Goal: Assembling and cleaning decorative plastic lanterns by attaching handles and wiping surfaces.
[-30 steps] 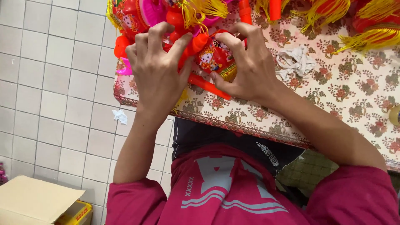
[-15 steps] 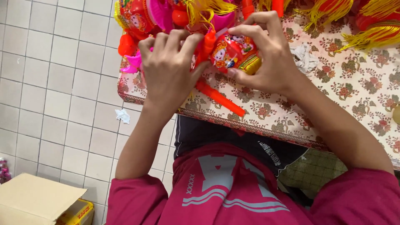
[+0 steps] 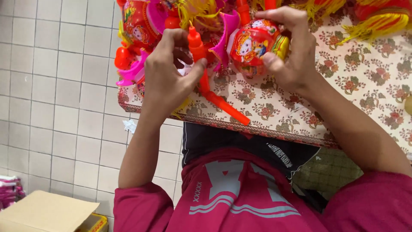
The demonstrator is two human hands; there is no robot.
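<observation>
My left hand (image 3: 168,77) grips the top of an orange plastic handle stick (image 3: 216,99) that slants down toward the table's front edge. My right hand (image 3: 292,51) holds a round red toy lantern (image 3: 253,44) with a cartoon figure and yellow trim, just to the right of the stick. Both hands are over the table (image 3: 369,94), which has a floral cloth. More red lanterns with pink petals (image 3: 137,25) lie behind my left hand.
Red lanterns with yellow tassels (image 3: 369,17) lie along the far side of the table. A white tiled floor (image 3: 56,86) is on the left, with an open cardboard box (image 3: 43,212) at the lower left and a paper scrap (image 3: 129,125) near the table.
My hands have parted: the right hand lifted the round lantern up and right, and the left hand closed on the top of the orange stick.
</observation>
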